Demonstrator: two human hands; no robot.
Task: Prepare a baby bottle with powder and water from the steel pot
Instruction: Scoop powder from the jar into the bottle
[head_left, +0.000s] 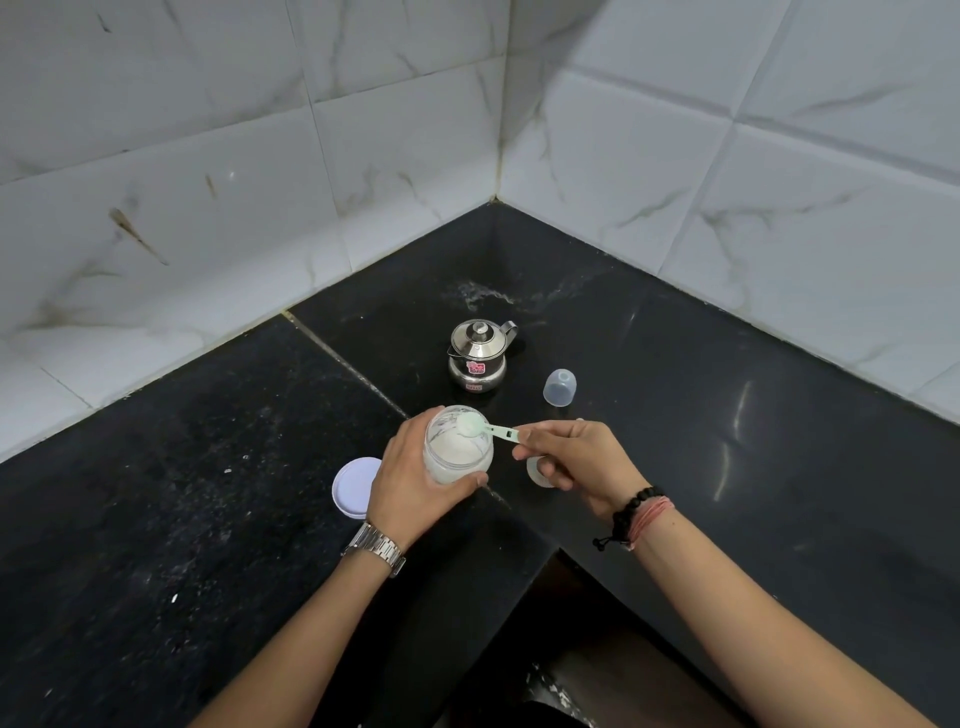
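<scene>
My left hand (415, 475) grips a clear plastic jar (458, 447) of white powder, held just above the black counter. My right hand (571, 457) pinches the handle of a pale green scoop (485, 428), whose bowl sits over the jar's open mouth with powder in it. The small steel pot (477, 353) with its lid on stands behind the jar. A clear dome-shaped bottle cap (559, 386) lies to the pot's right. A whitish round piece (537, 470) lies on the counter, mostly hidden under my right hand.
The jar's white lid (353, 486) lies on the black counter (208, 493) left of my left hand. White marble-look tiled walls (260, 182) meet in a corner behind the pot. The counter's inner edge drops off below my wrists.
</scene>
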